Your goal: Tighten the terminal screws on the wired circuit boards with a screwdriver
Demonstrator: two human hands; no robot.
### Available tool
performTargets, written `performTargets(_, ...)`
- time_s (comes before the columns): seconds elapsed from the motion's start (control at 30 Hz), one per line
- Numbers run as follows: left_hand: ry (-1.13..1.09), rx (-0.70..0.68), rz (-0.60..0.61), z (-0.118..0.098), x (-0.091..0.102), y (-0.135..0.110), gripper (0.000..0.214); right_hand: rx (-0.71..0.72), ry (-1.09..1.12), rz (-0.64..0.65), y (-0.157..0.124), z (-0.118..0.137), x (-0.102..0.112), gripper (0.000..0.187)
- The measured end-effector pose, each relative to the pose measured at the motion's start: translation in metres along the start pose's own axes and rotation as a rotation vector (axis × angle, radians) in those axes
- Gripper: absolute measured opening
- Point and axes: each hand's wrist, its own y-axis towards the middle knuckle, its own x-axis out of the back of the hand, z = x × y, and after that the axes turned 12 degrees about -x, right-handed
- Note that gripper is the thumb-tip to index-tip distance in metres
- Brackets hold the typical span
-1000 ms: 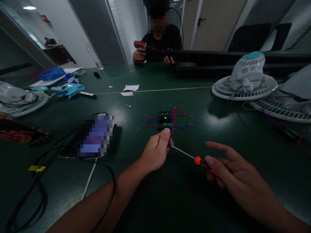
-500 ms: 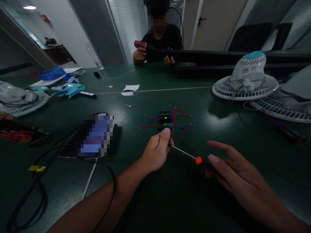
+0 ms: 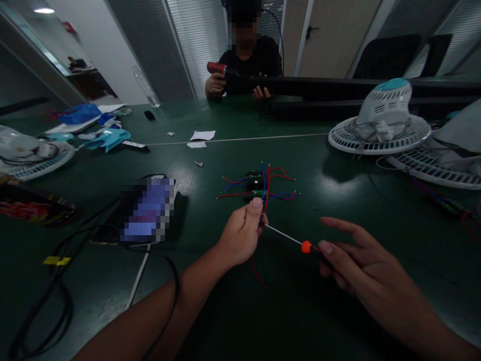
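My left hand is closed on a small wired part, mostly hidden by the fingers; red and blue wires come out above it and a red wire hangs below. In my right hand is a screwdriver with an orange collar and dark handle, held between thumb and fingers while the index finger stretches out. Its thin shaft runs left, the tip reaching the part at my left fingers. Just beyond lie small black modules with green circuit boards and red and blue leads.
Left of my arm are a phone, black cables and a dark can. White fan parts stand at right. Paper scraps lie farther back. Across the table a person holds a red power drill beside long black bars.
The screwdriver has shifted very slightly up and left, and my right thumb and fingers have changed position a little on its handle. My left hand is nearly still.
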Motion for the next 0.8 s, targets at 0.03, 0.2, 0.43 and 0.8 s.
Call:
performTargets(0.03, -0.006, 0.005, -0.001, 0.0002, -0.0001, 0.0002, 0.056, -0.003, 0.005, -0.004, 0.0005, 0.0004, 0.0000, 0.060)
performTargets(0.2, -0.040, 0.008, -0.008, 0.0009, -0.0005, 0.0004, 0.054, -0.065, 0.078, -0.017, 0.0031, -0.0007, -0.0007, 0.066)
performTargets(0.43, 0.010, -0.026, 0.011, 0.0005, -0.0008, -0.0005, 0.055, -0.122, 0.059, 0.048, -0.0013, -0.0049, 0.0005, 0.060)
performTargets(0.8, -0.011, -0.009, 0.009, 0.0016, 0.0000, -0.0007, 0.055, 0.006, -0.136, -0.034, 0.0037, -0.0017, 0.0012, 0.054)
